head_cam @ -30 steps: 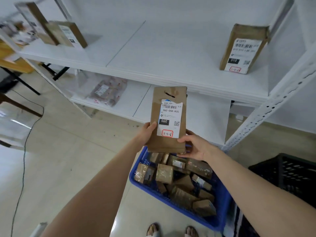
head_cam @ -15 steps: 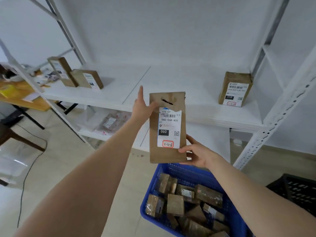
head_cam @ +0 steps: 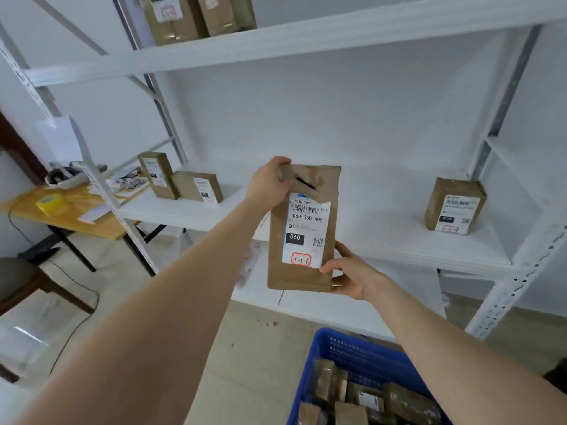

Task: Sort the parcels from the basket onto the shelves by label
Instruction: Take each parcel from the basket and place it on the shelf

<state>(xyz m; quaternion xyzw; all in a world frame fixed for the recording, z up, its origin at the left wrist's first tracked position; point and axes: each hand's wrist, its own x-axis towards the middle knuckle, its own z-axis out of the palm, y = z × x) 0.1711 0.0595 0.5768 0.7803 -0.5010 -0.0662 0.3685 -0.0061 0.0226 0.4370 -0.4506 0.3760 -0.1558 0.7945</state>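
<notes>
Now I see brown parcel [head_cam: 302, 228] upright before middle shelf [head_cam: 383, 228], above blue basket [head_cam: 362, 354]. Left hand [head_cam: 270, 182] pinches top corner; right hand [head_cam: 352, 276] fingers curled round bottom edge.

Both arms are bare from the picture's lower edge to the wrists: no sleeve, cuff or glove shows anywhere along them. The left hand [head_cam: 270, 182] and the right hand [head_cam: 352, 279] are also bare, with no ring, watch, bracelet or strap visible on the fingers or wrists. The fingernails that show look short and unpainted. No other part of the person is in view.
</notes>
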